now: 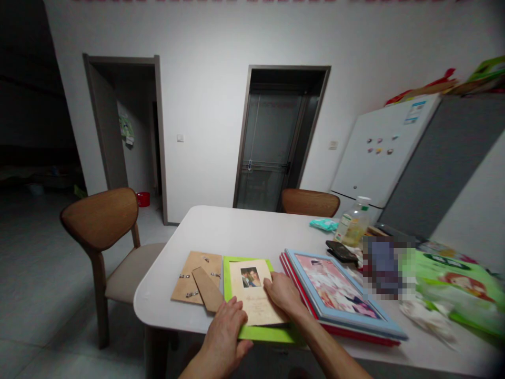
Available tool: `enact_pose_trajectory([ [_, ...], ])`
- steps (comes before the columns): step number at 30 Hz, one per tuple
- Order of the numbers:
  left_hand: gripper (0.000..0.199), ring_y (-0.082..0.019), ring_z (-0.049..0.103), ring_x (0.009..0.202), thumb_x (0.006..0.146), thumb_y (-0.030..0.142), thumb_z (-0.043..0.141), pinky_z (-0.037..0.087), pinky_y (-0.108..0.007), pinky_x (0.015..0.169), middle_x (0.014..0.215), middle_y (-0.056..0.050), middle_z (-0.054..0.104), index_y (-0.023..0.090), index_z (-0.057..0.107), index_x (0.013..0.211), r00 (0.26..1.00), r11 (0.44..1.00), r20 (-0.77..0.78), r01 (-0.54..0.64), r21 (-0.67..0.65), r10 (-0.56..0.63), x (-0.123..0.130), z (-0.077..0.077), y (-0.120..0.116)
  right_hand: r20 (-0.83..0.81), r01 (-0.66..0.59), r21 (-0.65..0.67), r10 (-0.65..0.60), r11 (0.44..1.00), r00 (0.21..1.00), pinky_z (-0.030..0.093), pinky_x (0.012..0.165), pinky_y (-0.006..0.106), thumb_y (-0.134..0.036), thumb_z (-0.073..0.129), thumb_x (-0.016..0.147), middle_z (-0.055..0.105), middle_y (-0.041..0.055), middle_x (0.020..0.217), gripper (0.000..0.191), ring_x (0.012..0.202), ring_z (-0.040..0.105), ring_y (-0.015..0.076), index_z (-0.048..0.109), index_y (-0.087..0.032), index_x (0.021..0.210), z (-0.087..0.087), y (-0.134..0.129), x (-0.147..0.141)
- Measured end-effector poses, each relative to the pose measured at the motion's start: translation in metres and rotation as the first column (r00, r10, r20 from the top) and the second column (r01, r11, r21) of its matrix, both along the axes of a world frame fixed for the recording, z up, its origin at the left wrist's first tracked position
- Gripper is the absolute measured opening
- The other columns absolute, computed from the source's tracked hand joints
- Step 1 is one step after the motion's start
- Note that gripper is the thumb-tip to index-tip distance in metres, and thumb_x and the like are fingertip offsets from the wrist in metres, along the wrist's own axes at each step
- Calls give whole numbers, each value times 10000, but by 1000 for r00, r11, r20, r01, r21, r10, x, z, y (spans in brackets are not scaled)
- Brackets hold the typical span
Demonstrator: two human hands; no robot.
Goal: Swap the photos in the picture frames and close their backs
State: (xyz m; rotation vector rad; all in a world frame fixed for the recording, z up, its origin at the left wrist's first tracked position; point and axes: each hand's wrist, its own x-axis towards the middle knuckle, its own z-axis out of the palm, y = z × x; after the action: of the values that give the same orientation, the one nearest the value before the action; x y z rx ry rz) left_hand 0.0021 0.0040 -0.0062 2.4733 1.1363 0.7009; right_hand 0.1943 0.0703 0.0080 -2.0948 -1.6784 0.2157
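Note:
A green frame (272,335) lies on the white table near its front edge, with a cream card (258,305) bearing a small photo on top of it. My left hand (228,329) rests at the card's lower left corner and the frame's edge, its fingers apart. At the card's right edge is my right hand (283,295), fingers bent and touching the card; whether they pinch it is hard to tell. To the left lies a brown backing board (185,268) with metal clips and a stand leg (207,289). Stacked at the right are a blue-framed picture (335,287) and red frames (363,337).
Right of the stack, the table (236,226) holds a black wallet-like item (341,251), a plastic bottle (353,221), a teal packet (323,225), crumpled tissue (430,318) and a green bag (453,284). Wooden chairs stand at the left (102,218) and behind (311,201).

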Motion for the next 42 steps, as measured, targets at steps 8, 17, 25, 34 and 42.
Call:
enact_pose_trajectory([
  [8,415,-238,323,1182,657,163,548,277,-443,972,1238,-102,440,178,462,1063,1000,999,7,7,38,-7,-14,-2,0,235,-33,26,26,999,972,376,657,279,-319,403,757,565,135,889,320,807,549,207,574,-118,938,0,-8,-12],
  [17,513,-274,330,1173,640,257,563,291,-435,958,1243,-158,420,117,456,1122,897,899,-74,-429,85,435,-106,-21,36,168,-491,90,473,866,865,323,761,360,-414,528,655,579,99,878,362,891,473,250,579,-187,932,6,-17,-126],
  [25,502,-246,287,1199,674,170,491,315,-420,954,1288,-101,372,170,395,1166,908,880,38,-413,235,417,-116,-24,42,-82,-526,222,554,821,829,372,744,274,-192,485,665,519,81,925,419,826,487,167,475,-162,1083,14,-13,-142],
  [34,450,-217,259,1215,740,97,441,296,-418,975,1289,-147,353,135,358,1181,952,854,204,-296,427,227,-55,31,30,-93,-478,388,549,788,831,383,783,263,-154,485,660,521,57,911,303,850,486,155,576,-187,946,71,-47,-71],
  [42,461,-281,371,1145,655,114,595,363,-417,932,1223,-195,428,85,467,1097,994,979,25,-113,168,111,16,-4,15,-103,-452,126,465,883,879,400,734,246,-219,445,687,550,61,894,303,813,523,159,617,-193,935,32,-64,8],
])
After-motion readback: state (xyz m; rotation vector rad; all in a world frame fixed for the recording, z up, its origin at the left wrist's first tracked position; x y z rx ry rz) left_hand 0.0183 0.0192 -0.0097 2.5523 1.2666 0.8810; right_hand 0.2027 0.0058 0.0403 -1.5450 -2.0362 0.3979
